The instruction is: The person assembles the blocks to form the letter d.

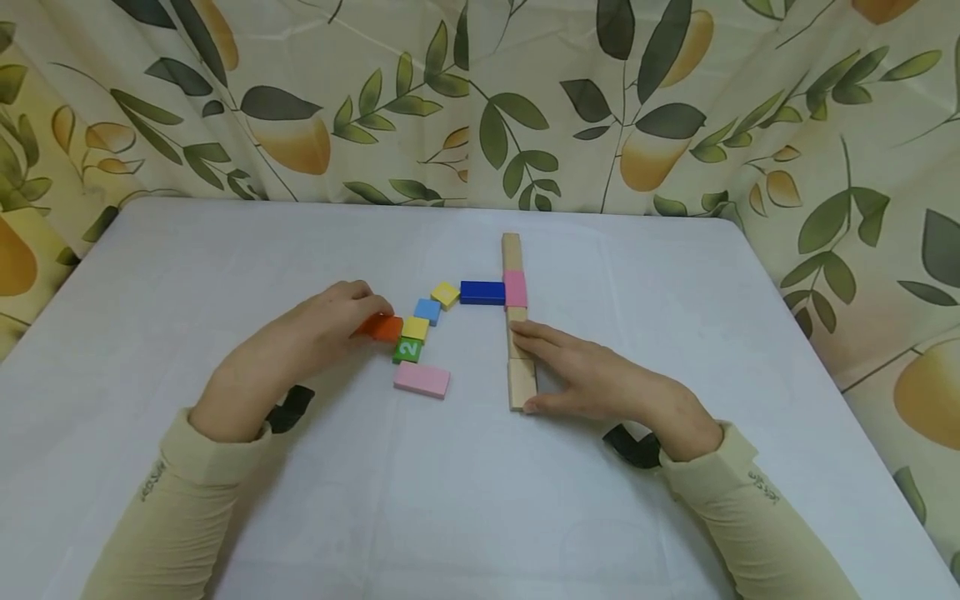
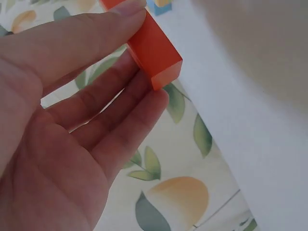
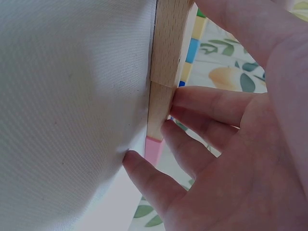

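Between thumb and fingers, my left hand (image 1: pixel 330 321) pinches an orange block (image 2: pixel 154 48). In the head view that block's end meets a yellow block (image 1: pixel 416 328) in a curved chain. A green block (image 1: pixel 407 350) marked with a 2 and a pink block (image 1: pixel 422 380) form the chain's near end; a light blue block (image 1: pixel 428 311), another yellow block (image 1: pixel 446 294) and a dark blue block (image 1: pixel 482 292) its far end. My right hand (image 1: pixel 600 379) touches the straight row's plain wooden blocks (image 1: pixel 522 385) with extended fingers, thumb at the near end. A brighter pink block (image 1: pixel 514 288) sits within that row.
A white-covered table (image 1: pixel 450 500) carries all the blocks. Behind it hangs a cloth (image 1: pixel 420 50) printed with leaves and fruit. One more plain wooden block (image 1: pixel 512 252) tops the row's far end. Dark straps (image 1: pixel 633 447) show at both wrists.
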### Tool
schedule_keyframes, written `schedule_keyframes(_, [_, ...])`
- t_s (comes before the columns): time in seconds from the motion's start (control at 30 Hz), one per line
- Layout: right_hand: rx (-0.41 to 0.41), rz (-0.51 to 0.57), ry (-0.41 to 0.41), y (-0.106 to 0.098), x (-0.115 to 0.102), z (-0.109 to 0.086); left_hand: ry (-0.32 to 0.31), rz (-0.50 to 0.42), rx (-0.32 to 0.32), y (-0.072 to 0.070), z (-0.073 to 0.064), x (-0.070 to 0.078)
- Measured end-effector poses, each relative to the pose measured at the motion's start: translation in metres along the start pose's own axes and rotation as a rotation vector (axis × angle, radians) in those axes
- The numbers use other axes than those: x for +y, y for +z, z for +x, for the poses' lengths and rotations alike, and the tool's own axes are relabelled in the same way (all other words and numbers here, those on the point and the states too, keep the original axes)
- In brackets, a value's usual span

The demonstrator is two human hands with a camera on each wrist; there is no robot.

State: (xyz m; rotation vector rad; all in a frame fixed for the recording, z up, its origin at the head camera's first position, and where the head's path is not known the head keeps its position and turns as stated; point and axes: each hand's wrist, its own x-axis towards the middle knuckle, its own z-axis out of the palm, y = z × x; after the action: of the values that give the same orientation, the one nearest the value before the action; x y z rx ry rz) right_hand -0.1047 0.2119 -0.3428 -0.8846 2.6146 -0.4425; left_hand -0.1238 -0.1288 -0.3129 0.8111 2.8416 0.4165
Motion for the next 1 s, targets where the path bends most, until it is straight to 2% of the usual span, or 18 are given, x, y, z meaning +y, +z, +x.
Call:
schedule_keyframes(0.13, [0.0, 0.002, -0.007, 0.001, 0.001, 0.001, 0.034, 0.006, -0.009, 0.0, 0.002, 0.007])
schedule_keyframes(0.4, [-0.007, 0.008, 0.013, 0.001, 0.0, 0.0, 0.149, 0.016, -0.018, -0.002, 0.013, 0.029])
schedule_keyframes(0.53, [-0.012, 0.014, 0.018, 0.001, -0.001, 0.0, 0.175, 0.017, -0.025, -0.003, 0.019, 0.042])
schedule_keyframes(0.77, [-0.016, 0.025, 0.035, 0.001, -0.002, 0.0, 0.175, 0.033, -0.095, 0.001, 0.03, 0.063])
schedule_keyframes(1.0, [0.0, 0.014, 0.017, -0.002, -0.002, -0.002, 0.225, 0.046, -0.157, 0.009, 0.038, 0.072])
